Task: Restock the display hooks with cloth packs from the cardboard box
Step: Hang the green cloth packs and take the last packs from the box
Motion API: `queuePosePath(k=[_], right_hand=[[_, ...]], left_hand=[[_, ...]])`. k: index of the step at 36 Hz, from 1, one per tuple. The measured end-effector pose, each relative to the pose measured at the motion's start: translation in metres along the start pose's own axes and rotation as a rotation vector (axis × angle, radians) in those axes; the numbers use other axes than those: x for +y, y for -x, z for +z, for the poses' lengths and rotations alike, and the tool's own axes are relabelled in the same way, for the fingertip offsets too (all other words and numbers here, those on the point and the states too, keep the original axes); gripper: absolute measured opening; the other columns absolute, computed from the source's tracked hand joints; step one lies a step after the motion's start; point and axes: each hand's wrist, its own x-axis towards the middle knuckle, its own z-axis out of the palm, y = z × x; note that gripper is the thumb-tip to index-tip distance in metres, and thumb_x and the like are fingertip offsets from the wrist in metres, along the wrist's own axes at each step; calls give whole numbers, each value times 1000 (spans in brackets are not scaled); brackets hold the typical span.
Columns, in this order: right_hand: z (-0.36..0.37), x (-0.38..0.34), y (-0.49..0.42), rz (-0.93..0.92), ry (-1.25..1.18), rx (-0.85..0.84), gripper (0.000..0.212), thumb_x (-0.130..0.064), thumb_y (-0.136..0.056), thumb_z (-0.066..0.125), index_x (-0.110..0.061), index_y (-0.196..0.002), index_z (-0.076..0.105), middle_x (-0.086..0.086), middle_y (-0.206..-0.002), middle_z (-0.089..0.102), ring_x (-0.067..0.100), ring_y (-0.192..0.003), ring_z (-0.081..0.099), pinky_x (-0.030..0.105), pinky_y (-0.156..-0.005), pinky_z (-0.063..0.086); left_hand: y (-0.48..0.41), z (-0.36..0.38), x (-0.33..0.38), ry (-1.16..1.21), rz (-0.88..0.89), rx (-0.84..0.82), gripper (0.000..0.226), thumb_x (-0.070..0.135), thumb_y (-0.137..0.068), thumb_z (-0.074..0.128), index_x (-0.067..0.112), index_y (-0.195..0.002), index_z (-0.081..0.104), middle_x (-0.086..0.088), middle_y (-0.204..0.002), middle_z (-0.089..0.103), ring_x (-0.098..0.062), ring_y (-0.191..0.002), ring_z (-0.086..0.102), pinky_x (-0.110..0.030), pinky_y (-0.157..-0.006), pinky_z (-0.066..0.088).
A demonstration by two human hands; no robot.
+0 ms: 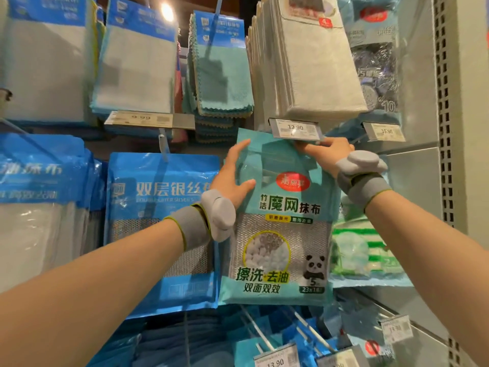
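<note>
A teal cloth pack [280, 229] with a panda and a red logo hangs upright in the middle of the display. My left hand [232, 173] holds its left edge, fingers behind the top and thumb across the front. My right hand [325, 151] pinches the pack's top right corner just under the 12.90 price tag [296, 128]. The hook itself is hidden behind the tag and the pack. The cardboard box is out of view.
Blue cloth packs [161, 229] hang to the left, a green-striped pack [357, 255] to the right. White and teal cloths [317, 62] hang above. Bare hooks with price tags [275, 360] stick out below. A perforated shelf upright [447, 128] stands at right.
</note>
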Motion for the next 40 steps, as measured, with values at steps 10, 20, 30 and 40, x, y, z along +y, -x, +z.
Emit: queuePosePath(k=[10, 20, 30, 40], right_hand=[[8, 0, 14, -56, 140, 26, 79, -92, -48, 51, -43, -108, 65, 4, -121, 60, 28, -118, 50, 48, -99, 43], [9, 4, 5, -62, 37, 152, 84, -100, -38, 39, -61, -110, 52, 8, -124, 55, 33, -113, 53, 47, -101, 42], [23, 16, -21, -97, -98, 137, 57, -99, -36, 46, -70, -84, 57, 1, -116, 63, 23, -107, 61, 44, -97, 47], [24, 4, -4, 49, 56, -85, 75, -79, -64, 55, -26, -116, 62, 8, -129, 59, 29, -117, 54, 43, -103, 42]], left_hand=[[8, 6, -21, -17, -56, 40, 72, 0, -86, 60, 25, -145, 27, 5, -149, 31, -10, -137, 30, 2, -92, 20], [0, 3, -7, 28, 10, 61, 74, -3, -84, 60, 32, -142, 32, 15, -129, 45, -6, -114, 52, -15, -97, 41], [1, -1, -15, 36, -10, 48, 76, 4, -85, 63, 41, -142, 29, 10, -142, 44, -13, -126, 49, -39, -105, 44], [5, -2, -29, -78, -138, 27, 77, 9, -87, 62, 41, -144, 23, 20, -122, 46, -2, -112, 47, -19, -100, 38]])
